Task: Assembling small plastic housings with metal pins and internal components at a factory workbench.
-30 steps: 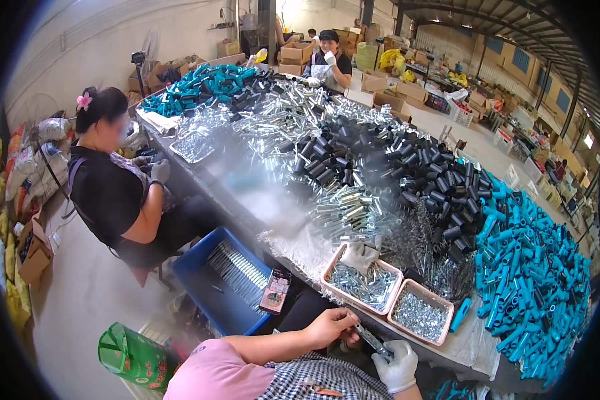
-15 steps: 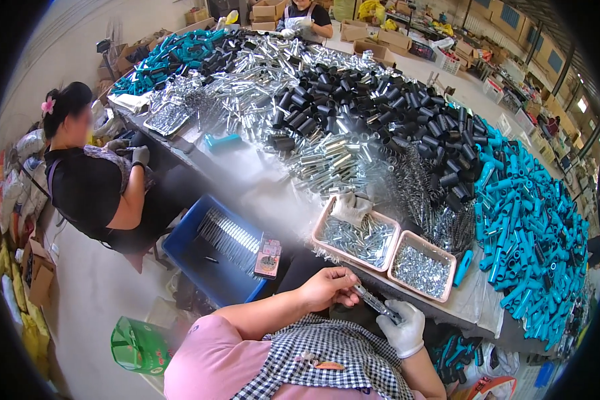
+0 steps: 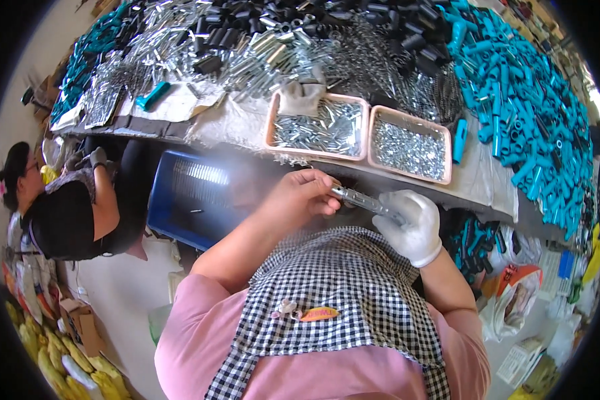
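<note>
In front of my checked apron, both hands are on a slim silvery metal tube (image 3: 361,199) with slots along its side. My bare left hand (image 3: 303,200) pinches its left end between thumb and fingers. My right hand (image 3: 410,227), in a white glove, wraps round the other end, hiding part of it. Just beyond, at the table edge, stands a pink tray of metal pins (image 3: 268,133) with a crumpled grey-white glove (image 3: 301,98) over its far left corner. Touching its right side is a second pink tray (image 3: 447,160), full of small shiny pieces.
Piles cover the table: black sleeves (image 3: 417,41), dark springs (image 3: 373,70), silvery rods (image 3: 267,57) and teal handles (image 3: 507,113). A blue crate (image 3: 155,210) holding rows of metal rods sits at left. Beyond it sits a co-worker (image 3: 73,213). Bags (image 3: 513,300) stand low at right.
The view has tilted down, so the table and trays sit higher in the picture. Both hands keep hold of the metal tube. The meter on the crate no longer shows.
</note>
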Motion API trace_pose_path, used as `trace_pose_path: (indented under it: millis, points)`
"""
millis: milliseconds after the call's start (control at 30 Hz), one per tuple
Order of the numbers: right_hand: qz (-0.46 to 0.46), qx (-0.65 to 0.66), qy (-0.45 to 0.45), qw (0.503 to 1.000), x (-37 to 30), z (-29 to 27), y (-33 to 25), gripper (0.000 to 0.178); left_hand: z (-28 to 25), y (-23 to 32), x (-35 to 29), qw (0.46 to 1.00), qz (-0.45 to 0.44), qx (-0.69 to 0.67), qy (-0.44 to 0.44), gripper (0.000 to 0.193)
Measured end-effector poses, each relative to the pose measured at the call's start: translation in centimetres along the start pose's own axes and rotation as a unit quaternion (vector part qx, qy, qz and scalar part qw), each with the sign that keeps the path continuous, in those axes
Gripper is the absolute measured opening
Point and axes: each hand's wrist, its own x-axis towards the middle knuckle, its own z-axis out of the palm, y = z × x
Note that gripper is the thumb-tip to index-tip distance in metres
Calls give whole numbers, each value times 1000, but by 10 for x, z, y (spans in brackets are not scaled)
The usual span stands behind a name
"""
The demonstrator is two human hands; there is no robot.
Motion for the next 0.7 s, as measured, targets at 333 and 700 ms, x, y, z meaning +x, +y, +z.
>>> trace_pose_path:
  millis: [333, 700]
  points:
    - [36, 42, 18, 998, -17, -3, 5, 28, 32, -20, -1, 954, 62, 292, 28, 32]
    - [16, 35, 90, 995, -28, -17, 23, 34, 59, -13, 21, 869, 121, 480, -21, 34]
